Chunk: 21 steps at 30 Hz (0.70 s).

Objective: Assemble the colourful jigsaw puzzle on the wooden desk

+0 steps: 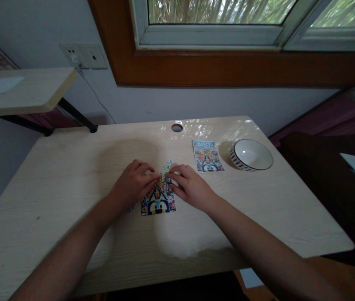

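A partly assembled jigsaw puzzle (158, 205) lies flat on the table, with a blue cartoon dog's face at its near edge. My left hand (135, 182) reaches in from the left, thumb and forefinger pinched at the upper part of the puzzle. What they grip seems to be a small puzzle piece, mostly hidden by the fingertips. From the right, my right hand (191, 186) touches the puzzle's upper right with its fingertips, thumb and fingers apart. Loose light-blue pieces (168, 164) show just beyond the fingers. A few more lie partly hidden beneath my left hand.
A reference picture card (209, 156) with the same design lies right of the puzzle. Beside it stands a white bowl (251, 155) with a striped outside. The pale wooden table (70, 175) has a cable hole near its back edge. A raised shelf (23, 92) stands at left.
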Each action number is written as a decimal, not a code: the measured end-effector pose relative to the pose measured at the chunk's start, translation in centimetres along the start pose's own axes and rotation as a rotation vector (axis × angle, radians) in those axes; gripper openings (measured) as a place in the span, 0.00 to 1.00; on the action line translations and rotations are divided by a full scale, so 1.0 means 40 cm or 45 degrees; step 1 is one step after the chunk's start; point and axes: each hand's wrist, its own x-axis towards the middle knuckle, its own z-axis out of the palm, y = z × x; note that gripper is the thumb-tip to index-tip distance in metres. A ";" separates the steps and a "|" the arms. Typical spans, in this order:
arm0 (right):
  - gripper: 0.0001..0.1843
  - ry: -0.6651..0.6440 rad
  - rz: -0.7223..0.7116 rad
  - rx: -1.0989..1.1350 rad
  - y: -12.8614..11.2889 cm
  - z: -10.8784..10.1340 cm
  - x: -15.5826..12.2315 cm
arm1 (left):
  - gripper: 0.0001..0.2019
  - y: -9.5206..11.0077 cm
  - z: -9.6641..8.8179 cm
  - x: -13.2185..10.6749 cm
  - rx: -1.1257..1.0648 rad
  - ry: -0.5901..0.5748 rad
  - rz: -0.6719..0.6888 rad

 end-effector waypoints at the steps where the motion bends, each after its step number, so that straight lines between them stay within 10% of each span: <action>1: 0.19 0.005 0.000 0.004 0.001 0.001 0.000 | 0.12 0.001 0.003 -0.003 0.008 0.005 0.004; 21: 0.22 0.077 0.060 0.158 0.011 0.002 0.000 | 0.13 -0.014 -0.005 -0.034 0.092 0.080 -0.012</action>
